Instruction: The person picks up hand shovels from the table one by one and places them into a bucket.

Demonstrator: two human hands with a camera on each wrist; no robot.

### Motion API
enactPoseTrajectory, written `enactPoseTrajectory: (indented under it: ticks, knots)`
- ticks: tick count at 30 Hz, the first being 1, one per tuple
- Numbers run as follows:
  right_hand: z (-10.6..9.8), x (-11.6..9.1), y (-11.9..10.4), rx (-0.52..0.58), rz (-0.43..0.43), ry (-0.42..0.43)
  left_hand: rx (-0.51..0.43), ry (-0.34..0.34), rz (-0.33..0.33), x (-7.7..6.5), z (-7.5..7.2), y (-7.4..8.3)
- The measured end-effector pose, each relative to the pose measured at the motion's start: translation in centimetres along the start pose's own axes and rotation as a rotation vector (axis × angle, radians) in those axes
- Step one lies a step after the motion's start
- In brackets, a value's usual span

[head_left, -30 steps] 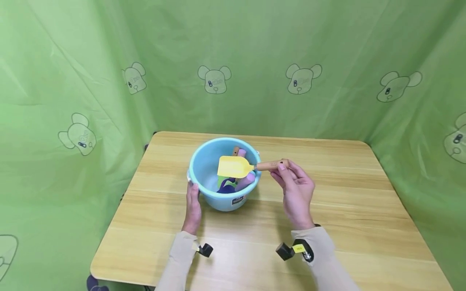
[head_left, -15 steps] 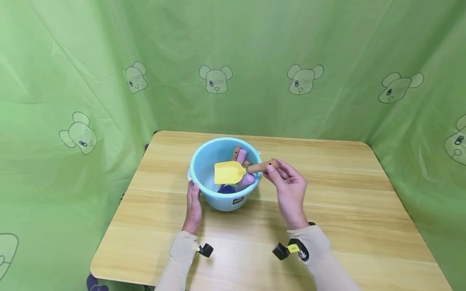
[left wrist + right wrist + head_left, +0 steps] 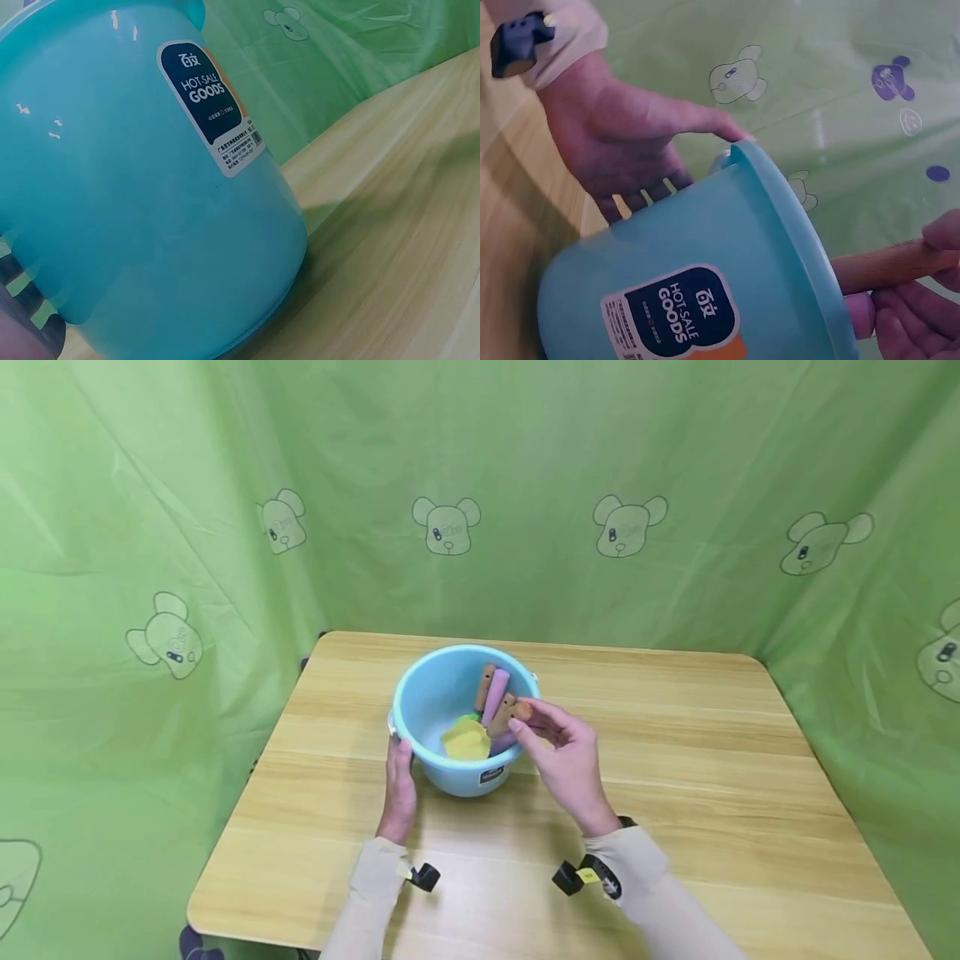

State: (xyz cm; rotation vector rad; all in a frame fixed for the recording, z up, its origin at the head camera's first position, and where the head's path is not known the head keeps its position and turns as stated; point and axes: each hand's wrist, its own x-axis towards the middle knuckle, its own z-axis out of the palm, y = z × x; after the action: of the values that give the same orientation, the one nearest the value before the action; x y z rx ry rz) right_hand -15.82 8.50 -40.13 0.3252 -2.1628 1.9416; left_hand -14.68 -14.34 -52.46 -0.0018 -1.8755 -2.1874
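A light blue bucket [image 3: 453, 781] stands on the wooden table in the head view. Against its left side rests my left hand [image 3: 399, 789]; the right wrist view shows that hand's thumb touching the rim and its straight fingers along the wall. My right hand [image 3: 566, 764] pinches the wooden handle of a small yellow shovel [image 3: 467, 741] at the bucket's right rim. The blade is down inside the bucket. In the right wrist view the brown handle [image 3: 885, 266] sticks out past the rim, between thumb and fingers.
Inside the bucket lie other tools with brown handles [image 3: 485, 687] and a purple handle [image 3: 495, 695]; their lower ends are partly hidden. A wooden table [image 3: 712, 777] lies beneath, with a green curtain [image 3: 525, 585] behind and at both sides.
My right hand has moved left and down with the shovel. Its blade, held level over the bucket before, is now lower inside. The left hand and the bucket have stayed in place.
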Motion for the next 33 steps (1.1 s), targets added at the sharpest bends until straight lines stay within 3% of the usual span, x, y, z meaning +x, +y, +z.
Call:
enactPoseTrajectory:
  ticks: [5,12,16,21,26,33]
  knots:
    - [0.3,-0.3,0.2,-0.187,-0.159,-0.081,0.001,0.01,-0.016,-0.1,-0.1,0.1]
    - [1.0,-0.2,0.8,-0.411,-0.465,-0.163,-0.002,0.001,-0.02,0.0,-0.2,0.1]
    - [1.4,-0.2,1.4,-0.484,-0.549,-0.199,-0.009,0.001,-0.014,0.1,-0.2,0.1]
    - [1.5,-0.2,1.9,-0.56,-0.544,-0.203,-0.008,-0.009,-0.009,0.3,-0.1,0.2]
    - [1.4,0.4,2.1,-0.625,-0.462,-0.217,-0.013,-0.013,-0.01,0.5,-0.1,0.1]
    - [1.2,1.2,2.9,-0.639,-0.418,-0.202,-0.005,-0.019,-0.017,0.7,0.1,-0.1]
